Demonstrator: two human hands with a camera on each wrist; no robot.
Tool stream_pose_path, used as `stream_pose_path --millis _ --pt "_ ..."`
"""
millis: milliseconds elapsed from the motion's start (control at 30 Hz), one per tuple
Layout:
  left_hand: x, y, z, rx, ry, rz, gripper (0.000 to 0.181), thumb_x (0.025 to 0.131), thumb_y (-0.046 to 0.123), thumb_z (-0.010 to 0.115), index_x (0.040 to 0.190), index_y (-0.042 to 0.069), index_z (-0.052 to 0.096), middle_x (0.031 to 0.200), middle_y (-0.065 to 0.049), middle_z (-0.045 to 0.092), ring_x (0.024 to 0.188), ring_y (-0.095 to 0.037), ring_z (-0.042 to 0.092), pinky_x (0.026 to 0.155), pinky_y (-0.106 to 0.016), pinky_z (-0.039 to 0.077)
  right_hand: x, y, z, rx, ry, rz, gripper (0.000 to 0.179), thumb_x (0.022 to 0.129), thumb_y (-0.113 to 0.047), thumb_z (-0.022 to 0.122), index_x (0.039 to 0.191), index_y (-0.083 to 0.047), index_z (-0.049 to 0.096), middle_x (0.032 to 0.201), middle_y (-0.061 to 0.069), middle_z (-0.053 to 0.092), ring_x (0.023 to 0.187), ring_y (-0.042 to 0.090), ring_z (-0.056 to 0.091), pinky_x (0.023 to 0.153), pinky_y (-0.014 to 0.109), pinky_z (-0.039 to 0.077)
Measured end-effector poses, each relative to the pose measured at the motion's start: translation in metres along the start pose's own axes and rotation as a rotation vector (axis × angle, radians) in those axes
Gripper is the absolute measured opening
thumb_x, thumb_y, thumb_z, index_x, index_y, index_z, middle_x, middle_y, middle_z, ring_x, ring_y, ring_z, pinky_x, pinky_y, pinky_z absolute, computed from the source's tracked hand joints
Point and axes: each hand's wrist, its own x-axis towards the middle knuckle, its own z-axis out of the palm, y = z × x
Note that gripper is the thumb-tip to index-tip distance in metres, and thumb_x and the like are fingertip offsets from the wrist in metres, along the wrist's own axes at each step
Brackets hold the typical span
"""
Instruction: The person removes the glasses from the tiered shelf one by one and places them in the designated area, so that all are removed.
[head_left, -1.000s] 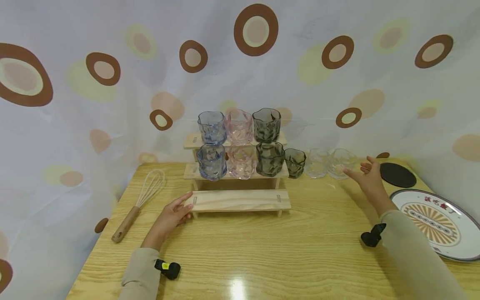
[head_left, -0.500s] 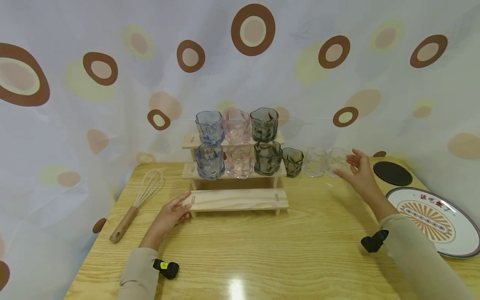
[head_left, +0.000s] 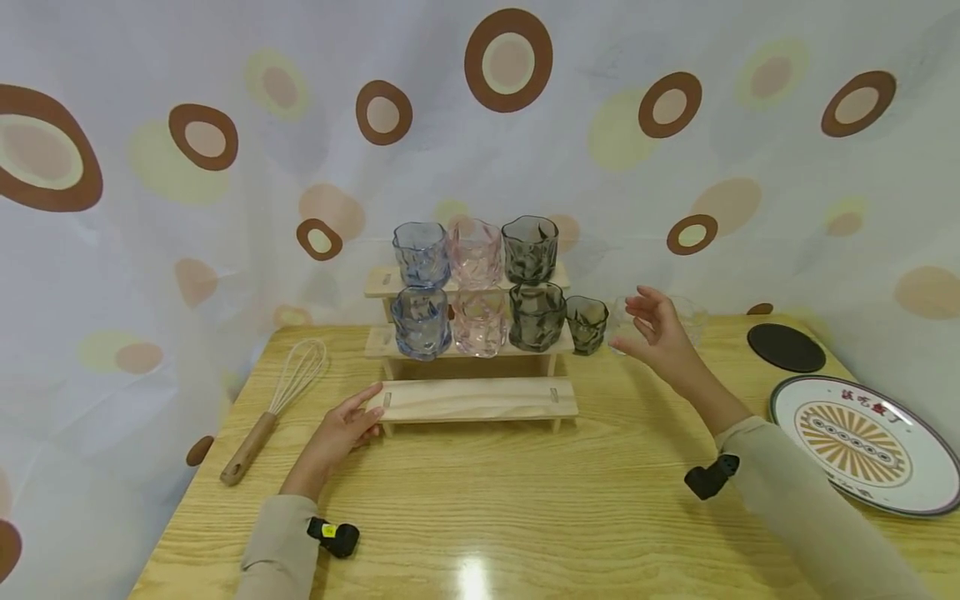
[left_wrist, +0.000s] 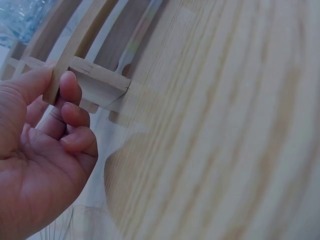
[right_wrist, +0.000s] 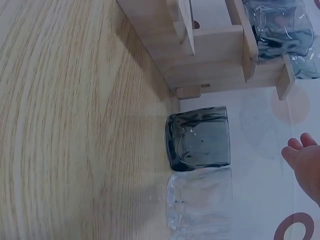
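I read this step as reaching for a loose glass with one hand while the other steadies the stand. The small dark glass (head_left: 588, 325) stands upright on the tabletop (head_left: 480, 492), right of the frame's centre, just beside the wooden stand (head_left: 472, 400). It's smoky grey and see-through, with creased, wavy sides. Next along is a clear glass (right_wrist: 202, 200), mostly covered by the hand in my head view, then another clear one (head_left: 692, 312).

The right hand (head_left: 660, 342) is above them, thumb and fingers parted, gripping nothing; the right wrist view shows a gap between fingertips and rims. I can't tell which glass it's meant for. The next move, I'd say, calls for bringing thumb and fingers down around one glass without knocking its neighbour.

At centre left, the left hand (head_left: 341, 433) pinches the end of the stand's lowest step. The two upper steps each carry blue, pink and dark glasses. Farther out I see a whisk (head_left: 258, 437) at left and a patterned plate (head_left: 926, 467) at lower right.
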Motion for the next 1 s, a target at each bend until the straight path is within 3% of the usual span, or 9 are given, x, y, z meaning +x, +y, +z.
stream_pose_path --millis 133,367,733,1000 --pt "0.000 0.000 -0.001 0.017 0.000 0.000 0.056 0.097 0.023 0.056 0.148 0.016 0.035 0.071 0.002 0.056 0.063 -0.008 0.046 0.056 -0.021 0.035 0.007 -0.003 0.012 0.031 -0.030 -0.005 0.080 0.088 0.001 0.065 0.148 -0.006 0.013 0.132 0.004 0.032 0.130 0.030 0.029 0.111 0.044 0.021" --pt "0.002 -0.003 -0.001 0.004 0.015 -0.013 0.056 0.096 0.022 0.057 0.148 0.016 0.036 0.072 0.003 0.056 0.066 -0.007 0.050 0.058 -0.020 0.038 0.019 -0.006 0.033 0.062 -0.099 0.006 0.082 0.088 0.001 0.065 0.149 -0.004 0.010 0.141 0.021 0.023 0.133 0.037 0.024 0.112 0.045 0.018" --pt "0.004 -0.006 0.000 0.010 0.030 -0.001 0.055 0.096 0.022 0.058 0.147 0.014 0.037 0.070 0.004 0.055 0.065 -0.007 0.050 0.057 -0.019 0.037 0.031 -0.012 0.064 0.085 -0.143 0.055 0.084 0.089 -0.005 0.066 0.150 -0.008 0.008 0.146 0.016 0.018 0.139 0.030 0.019 0.113 0.038 0.018" --pt "0.002 -0.005 0.000 0.021 0.029 0.005 0.055 0.096 0.022 0.057 0.147 0.014 0.037 0.071 0.003 0.055 0.067 -0.007 0.051 0.059 -0.020 0.038 0.039 -0.016 0.074 0.035 -0.123 0.083 0.085 0.089 -0.015 0.067 0.151 -0.011 0.009 0.151 0.016 0.016 0.142 0.027 0.013 0.112 0.047 0.018"
